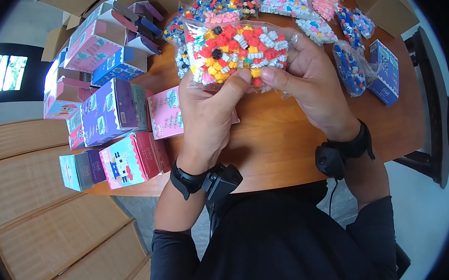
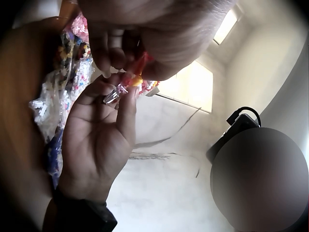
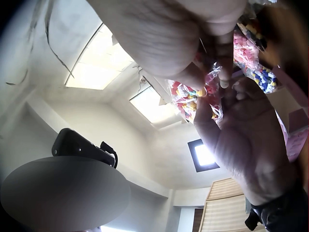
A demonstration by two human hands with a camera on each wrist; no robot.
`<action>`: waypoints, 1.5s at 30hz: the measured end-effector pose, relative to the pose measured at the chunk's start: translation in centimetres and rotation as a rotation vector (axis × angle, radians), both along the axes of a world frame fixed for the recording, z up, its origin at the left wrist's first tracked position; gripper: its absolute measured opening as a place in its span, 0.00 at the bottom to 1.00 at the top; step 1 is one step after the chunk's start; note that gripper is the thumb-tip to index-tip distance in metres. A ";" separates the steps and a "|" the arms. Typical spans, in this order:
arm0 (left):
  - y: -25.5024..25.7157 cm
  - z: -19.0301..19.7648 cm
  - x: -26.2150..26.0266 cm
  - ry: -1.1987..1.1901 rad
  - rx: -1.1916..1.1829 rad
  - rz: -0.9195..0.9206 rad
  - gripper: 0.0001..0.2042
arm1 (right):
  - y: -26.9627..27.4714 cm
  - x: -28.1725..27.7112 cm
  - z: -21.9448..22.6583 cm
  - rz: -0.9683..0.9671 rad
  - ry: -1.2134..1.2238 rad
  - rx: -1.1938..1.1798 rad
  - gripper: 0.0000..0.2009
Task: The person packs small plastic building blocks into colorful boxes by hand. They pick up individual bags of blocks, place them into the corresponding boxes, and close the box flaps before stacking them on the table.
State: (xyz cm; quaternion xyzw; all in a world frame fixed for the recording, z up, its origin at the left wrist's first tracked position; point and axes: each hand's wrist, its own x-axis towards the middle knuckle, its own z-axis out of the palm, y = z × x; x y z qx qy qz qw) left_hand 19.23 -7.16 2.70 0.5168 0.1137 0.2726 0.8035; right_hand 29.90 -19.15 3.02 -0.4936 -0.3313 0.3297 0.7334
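Note:
A clear plastic bag of small building blocks, mostly red, yellow and white with a few black ones, is held up over the table. My left hand grips its lower left side, thumb across the front. The right hand pinches the lower right edge, its thumb beside the left thumb. Behind the bag the fingers of both hands are mostly hidden. In the left wrist view the right hand pinches the crinkled plastic edge. From the right wrist, the left hand shows with curled fingers at the bag.
Several more block bags lie along the table's back. A dark blue block bag and a blue box stand at the right. Opened boxes and printed cartons crowd the left. Cardboard borders the back of the wooden table.

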 end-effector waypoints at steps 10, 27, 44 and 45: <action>-0.1 0.5 0.0 -0.062 0.042 0.031 0.13 | 0.1 1.0 -0.5 0.063 0.118 0.112 0.25; 0.5 -0.2 -0.5 0.126 0.115 -0.069 0.08 | 0.0 1.9 -1.2 0.049 0.039 0.059 0.23; -0.1 -0.1 -0.8 0.056 0.181 0.006 0.08 | -0.3 2.7 -1.4 0.289 0.114 0.040 0.35; -0.1 -0.2 -0.8 0.053 0.199 0.006 0.08 | -0.4 2.7 -1.3 0.281 0.114 0.027 0.35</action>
